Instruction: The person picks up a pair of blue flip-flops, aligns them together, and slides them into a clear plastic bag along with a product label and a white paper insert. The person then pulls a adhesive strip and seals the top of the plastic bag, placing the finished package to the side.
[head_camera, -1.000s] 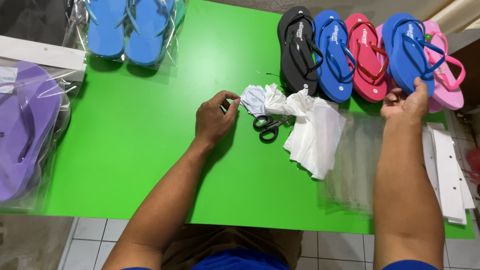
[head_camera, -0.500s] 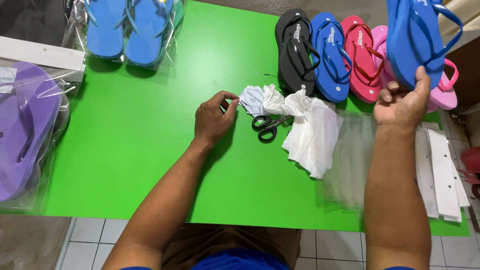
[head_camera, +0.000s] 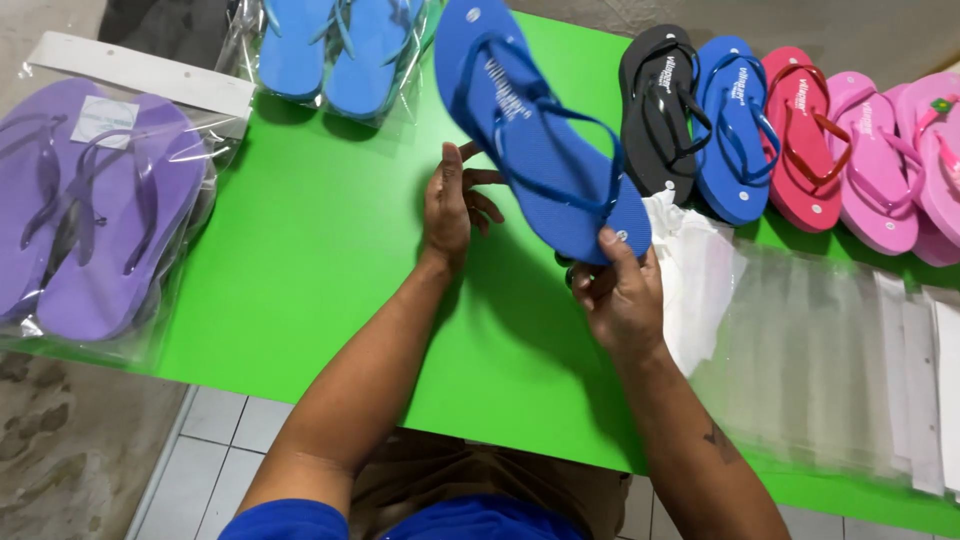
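- The right hand (head_camera: 620, 300) is closest to the person. It pinches the heel end of a blue flip-flop (head_camera: 535, 125) between thumb and fingers.
- The blue flip-flop is up in the air over the green table (head_camera: 300, 250), tilted, with its toe end pointing up and away.
- The left hand (head_camera: 450, 205) is a bit farther out. Its fingers are spread loosely and hold nothing. They sit just beside the flip-flop's side; I cannot tell if they touch it.
- To the right, a stack of clear plastic bags (head_camera: 810, 350) lies flat on the table, with white cloth or paper (head_camera: 695, 270) next to it.
- On the left edge, a pair of purple flip-flops (head_camera: 90, 210) lies in a clear bag.
- At the far side, a row of flip-flops leans together: black (head_camera: 655, 110), blue (head_camera: 738, 130), red (head_camera: 808, 140) and pink (head_camera: 880, 165).
- At the far left, light blue flip-flops (head_camera: 330, 50) sit in a clear bag.
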